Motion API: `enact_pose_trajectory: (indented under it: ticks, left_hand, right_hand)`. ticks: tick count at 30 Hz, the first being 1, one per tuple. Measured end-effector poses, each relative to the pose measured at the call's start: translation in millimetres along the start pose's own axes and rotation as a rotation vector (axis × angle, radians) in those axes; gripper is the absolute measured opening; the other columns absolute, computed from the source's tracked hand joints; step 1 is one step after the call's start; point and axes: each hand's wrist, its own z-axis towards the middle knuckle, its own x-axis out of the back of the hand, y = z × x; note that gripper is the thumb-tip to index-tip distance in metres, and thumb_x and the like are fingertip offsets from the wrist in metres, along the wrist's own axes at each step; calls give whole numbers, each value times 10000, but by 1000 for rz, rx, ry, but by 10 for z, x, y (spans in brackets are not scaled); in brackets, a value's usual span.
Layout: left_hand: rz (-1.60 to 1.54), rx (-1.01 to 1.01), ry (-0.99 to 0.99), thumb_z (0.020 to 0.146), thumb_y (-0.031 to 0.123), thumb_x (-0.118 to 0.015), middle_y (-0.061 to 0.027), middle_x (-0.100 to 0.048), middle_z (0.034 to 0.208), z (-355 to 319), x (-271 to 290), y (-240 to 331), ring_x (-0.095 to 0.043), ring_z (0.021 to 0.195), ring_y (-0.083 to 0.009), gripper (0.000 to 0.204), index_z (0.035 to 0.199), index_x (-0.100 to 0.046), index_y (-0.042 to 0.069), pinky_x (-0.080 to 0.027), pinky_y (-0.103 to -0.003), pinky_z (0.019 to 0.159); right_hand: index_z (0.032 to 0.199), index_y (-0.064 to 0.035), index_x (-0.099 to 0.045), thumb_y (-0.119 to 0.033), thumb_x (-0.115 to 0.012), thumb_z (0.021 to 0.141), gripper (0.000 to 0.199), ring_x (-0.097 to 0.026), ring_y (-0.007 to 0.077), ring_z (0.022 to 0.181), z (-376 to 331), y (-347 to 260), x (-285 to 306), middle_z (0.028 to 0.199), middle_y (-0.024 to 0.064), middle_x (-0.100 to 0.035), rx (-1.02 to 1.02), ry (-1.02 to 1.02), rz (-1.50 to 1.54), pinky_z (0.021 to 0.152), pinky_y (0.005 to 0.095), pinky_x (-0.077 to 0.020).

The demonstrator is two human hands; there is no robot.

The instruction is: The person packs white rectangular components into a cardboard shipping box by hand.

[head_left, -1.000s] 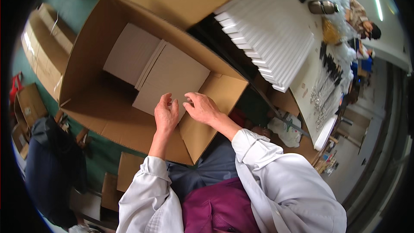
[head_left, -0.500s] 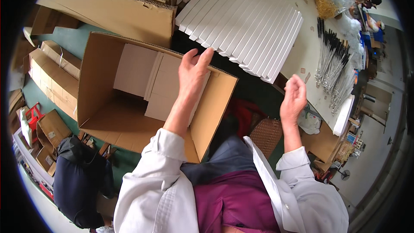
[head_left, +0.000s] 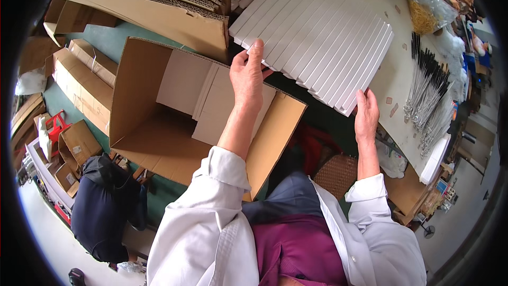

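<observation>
White, smooth-looking faces were shown by the slanted row of slim boxes (head_left: 317,32), which was spread on the table (head_left: 396,69) to the right of and beyond the open carton (head_left: 138,92). At the row's near left corner, just past the carton's far right rim, the left hand (head_left: 247,79) was set half open, its thumb laid over the box edges and its fingers curled lower; whether anything was firmly gripped could not be told. Farther to the carton's right, the right hand (head_left: 366,116) was held partly open, fingertips at the row's near right end; a firm hold could not be made out there either.

Since the boxes were overlapped rather than squared up, the middle ones could be fanned out or dropped if the two ends were pressed unevenly. Their near ends seemed to be jutted past the table's edge, so a loose one could be lost into the dark gap beside the carton. The carton's right flap (head_left: 278,132) could be knocked by the left forearm, which was stretched across it.

Inside the carton, pale boxes (head_left: 233,108) were packed toward the far right, and open room was left at the near left. Beyond the carton, space was crowded by stacked cardboard (head_left: 148,13).
</observation>
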Motion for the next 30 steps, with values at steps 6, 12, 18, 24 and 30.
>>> enact_pose_trajectory:
  ticks: [6,12,18,24,30]
  left_hand:
    - [-37,-18,-49,887,579,-713,-114,-610,1106,22,-46,-11,-605,977,-184,717,1212,-558,-42,-541,-351,882]
    - [-98,13,-40,924,520,-695,-117,-628,1154,-122,-158,-175,-628,1054,-204,651,1240,-553,-31,-529,-368,933]
    - [-133,64,-50,946,474,-689,-124,-620,1123,-458,-270,-360,-621,1012,-176,612,1232,-552,-49,-556,-340,874]
    - [398,-71,-59,927,386,-720,-108,-677,1054,-313,29,-232,-664,899,-181,517,1187,-610,-47,-551,-348,833]
    - [901,-290,-117,857,540,-704,-302,-679,1139,-184,-433,38,-676,1072,-386,760,1243,-604,-107,-523,-453,917]
  right_hand:
    - [1357,83,-510,-261,-580,1030,480,-575,194,1197,28,40,-44,1311,136,-614,-32,-36,107,1052,332,-422]
    - [1296,49,-561,-265,-625,997,438,-596,165,1094,-12,6,-44,1208,110,-654,-12,-4,63,977,323,-454]
    - [1179,43,-609,-252,-658,976,361,-624,143,962,15,102,284,1058,85,-694,-51,-9,-55,877,310,-490]
    - [1125,41,-620,-258,-680,964,345,-598,114,922,34,162,273,1010,61,-680,-42,-51,-38,847,296,-484]
    - [1189,80,-611,-292,-682,959,444,-576,124,947,406,208,584,1056,61,-654,-46,65,-227,859,279,-473]
